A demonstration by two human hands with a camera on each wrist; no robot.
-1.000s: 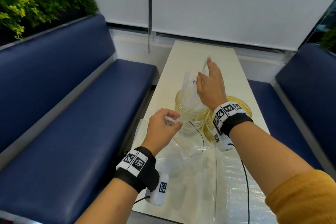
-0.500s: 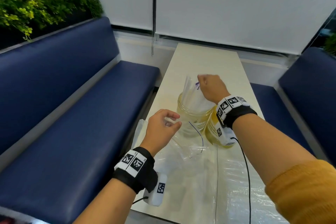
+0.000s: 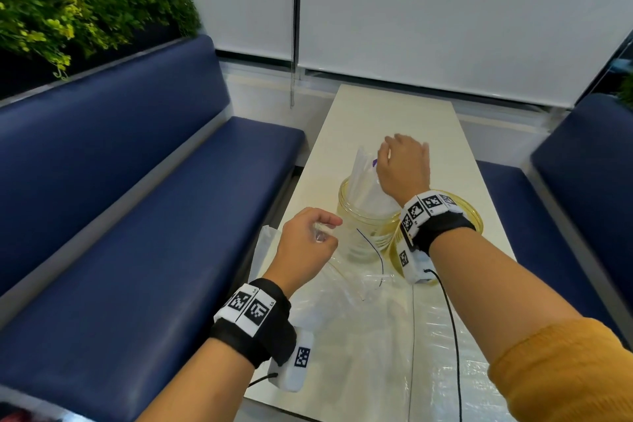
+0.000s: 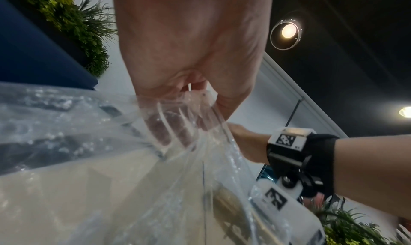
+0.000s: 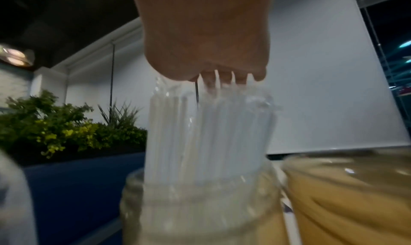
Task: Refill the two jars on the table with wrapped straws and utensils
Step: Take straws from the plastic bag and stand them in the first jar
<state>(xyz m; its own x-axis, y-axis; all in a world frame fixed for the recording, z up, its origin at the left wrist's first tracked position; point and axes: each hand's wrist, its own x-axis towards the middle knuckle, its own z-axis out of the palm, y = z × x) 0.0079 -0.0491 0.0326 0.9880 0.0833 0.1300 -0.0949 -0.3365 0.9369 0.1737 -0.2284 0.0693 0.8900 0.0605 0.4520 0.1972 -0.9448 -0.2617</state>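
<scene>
Two jars stand side by side on the cream table (image 3: 394, 113). The clear left jar (image 3: 359, 219) (image 5: 200, 204) holds a bundle of wrapped straws (image 3: 364, 178) (image 5: 200, 129) standing upright, their tops above the rim. My right hand (image 3: 400, 161) (image 5: 204, 37) sits on top of the bundle, fingers curled over the straw tips. My right wrist hides most of the yellowish right jar (image 3: 474, 216) (image 5: 344, 196). My left hand (image 3: 325, 233) (image 4: 189, 55) pinches the bunched edge of a clear plastic bag (image 3: 342, 312) (image 4: 89, 143) just in front of the left jar.
The plastic bag spreads over the near end of the table. Blue bench seats (image 3: 154, 216) run along both sides, with green plants (image 3: 68, 10) behind the left one. White blinds (image 3: 445, 10) close off the far end.
My right hand has come down with the straws, which now stand deeper in the left jar, and its fingers have curled over their tops. My left hand has kept its hold on the bag.
</scene>
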